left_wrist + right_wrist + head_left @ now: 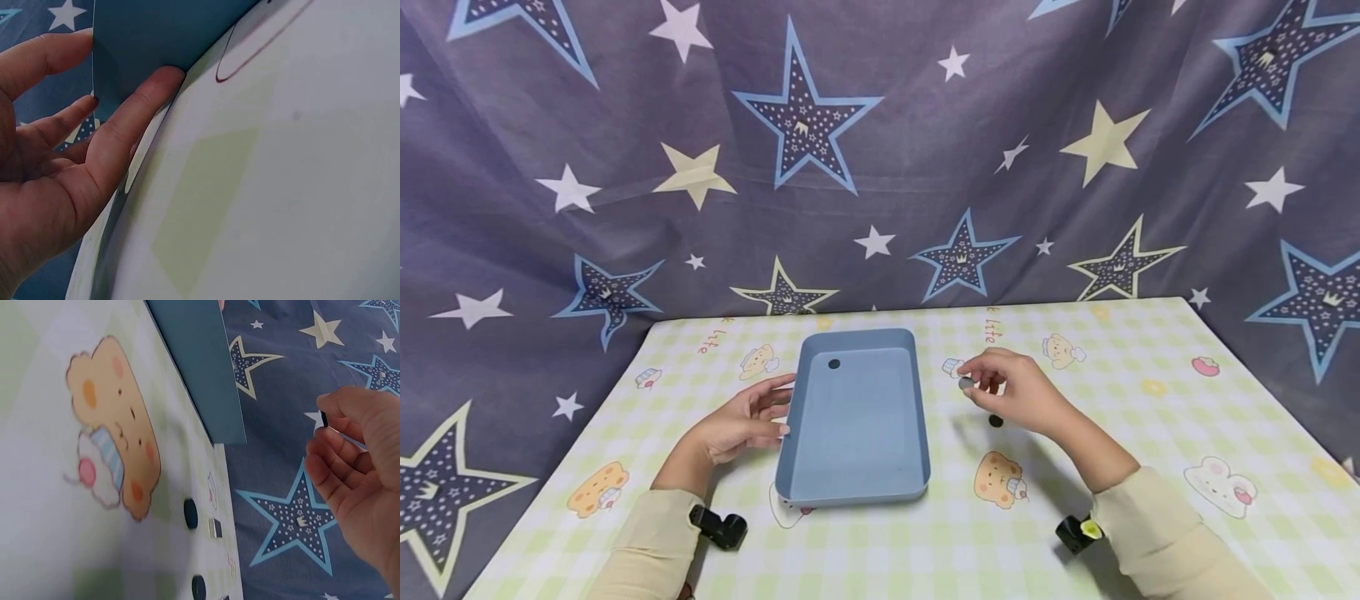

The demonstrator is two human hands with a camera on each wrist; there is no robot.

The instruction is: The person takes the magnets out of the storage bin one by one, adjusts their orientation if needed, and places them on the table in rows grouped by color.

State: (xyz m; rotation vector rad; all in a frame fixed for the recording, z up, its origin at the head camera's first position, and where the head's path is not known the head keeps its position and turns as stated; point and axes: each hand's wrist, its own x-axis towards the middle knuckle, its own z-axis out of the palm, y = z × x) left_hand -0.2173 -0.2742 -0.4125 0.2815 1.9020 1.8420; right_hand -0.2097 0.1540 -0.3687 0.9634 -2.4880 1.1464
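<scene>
My right hand (1017, 392) pinches a small dark round disc (967, 383) between thumb and fingertips, above the table right of the tray. The right wrist view shows this disc (324, 419) edge-on. Below the hand, a black disc (996, 421) lies on the cloth; a second black disc (199, 587) appears only in the right wrist view. Inside the blue-grey rectangular tray (857, 442), one black disc (834, 364) sits near the far left corner. Against the tray's left outer wall (134, 37) rests my left hand (741, 423), fingers extended and touching it.
A small dark-and-white block (215, 528) lies near the discs in the right wrist view. The table (1150, 450) wears a green-checked cloth printed with cartoon animals. A star-patterned curtain (895, 167) hangs behind and at both sides.
</scene>
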